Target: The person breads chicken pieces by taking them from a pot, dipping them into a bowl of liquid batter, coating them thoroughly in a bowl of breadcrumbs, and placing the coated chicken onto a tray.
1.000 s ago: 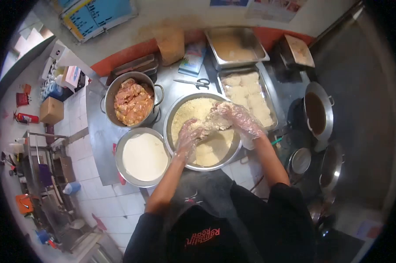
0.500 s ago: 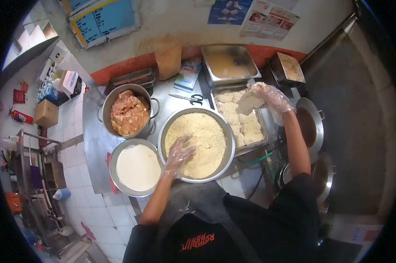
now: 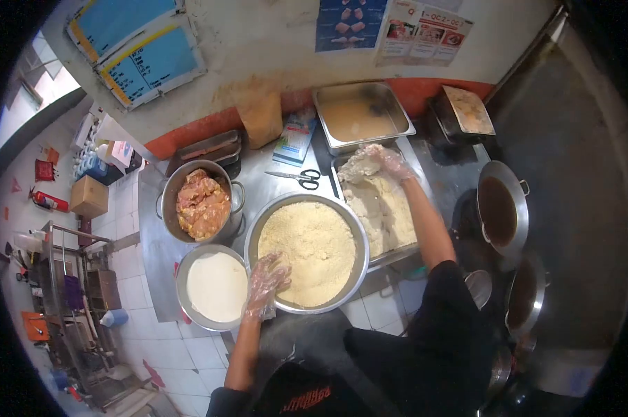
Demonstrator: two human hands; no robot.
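Note:
My left hand point(image 3: 267, 278), in a clear plastic glove, rests with fingers apart at the left edge of the wide bowl of pale breading point(image 3: 310, 243). Nothing shows in its fingers. My right hand point(image 3: 383, 163), gloved too, grips a breaded piece point(image 3: 359, 165) over the upper part of the metal tray point(image 3: 394, 256), where several flat coated pieces point(image 3: 392, 208) lie. A bowl of white liquid point(image 3: 217, 286) stands left of the breading bowl. Behind it is a pot of raw marinated meat point(image 3: 203, 205).
Scissors point(image 3: 300, 178) lie behind the breading bowl, near a blue-and-white packet point(image 3: 294, 141). A steel pan of cloudy liquid point(image 3: 361, 117) stands at the back. On the right are a wok of brown liquid point(image 3: 498, 210) and a second one point(image 3: 524, 295).
My right hand has gone from the breading bowl to the tray with a coated piece, first to its right side, then to its upper left. My left hand has drawn back to the bowl's left edge.

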